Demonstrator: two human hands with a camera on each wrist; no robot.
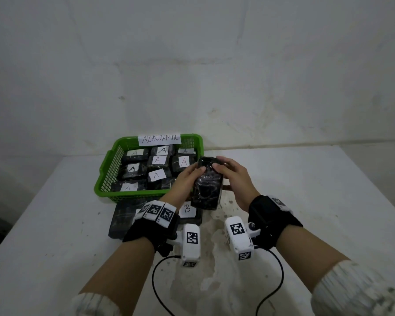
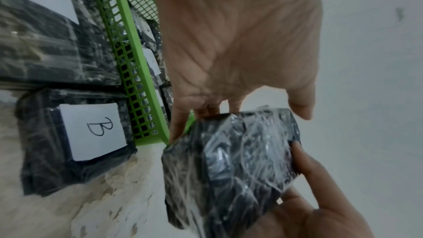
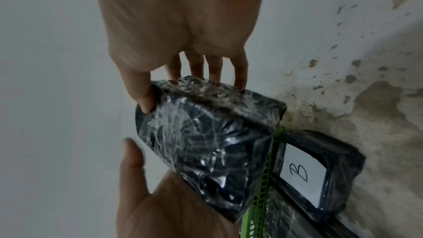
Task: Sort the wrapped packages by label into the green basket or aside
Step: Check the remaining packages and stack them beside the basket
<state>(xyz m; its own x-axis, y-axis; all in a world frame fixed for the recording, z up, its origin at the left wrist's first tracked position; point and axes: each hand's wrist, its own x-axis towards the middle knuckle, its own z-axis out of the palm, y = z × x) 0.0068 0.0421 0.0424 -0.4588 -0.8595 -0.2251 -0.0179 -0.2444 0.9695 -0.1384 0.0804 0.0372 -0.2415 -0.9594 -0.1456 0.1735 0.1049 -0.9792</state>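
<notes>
Both hands hold one black package [image 1: 206, 189] wrapped in clear film just above the table, by the front right corner of the green basket [image 1: 105, 176]. No label shows on its visible faces. My left hand [image 1: 192, 176] grips its left side, fingers [image 2: 206, 111] on the edge. My right hand [image 1: 224, 167] pinches the far end, thumb [image 3: 144, 100] pressed on a corner. The held package [image 2: 228, 160] fills both wrist views [image 3: 206, 133]. The basket carries an "ABNORMAL" sign [image 1: 159, 139] and holds several packages labelled A [image 1: 157, 160].
A package labelled B [image 1: 187, 209] lies on the table in front of the basket, under the held one, and shows in the wrist views [image 2: 91, 133] [image 3: 304, 171]. Another black package [image 1: 121, 221] lies left of it, partly hidden by my left wrist. The white table [image 1: 306, 179] is stained near its middle.
</notes>
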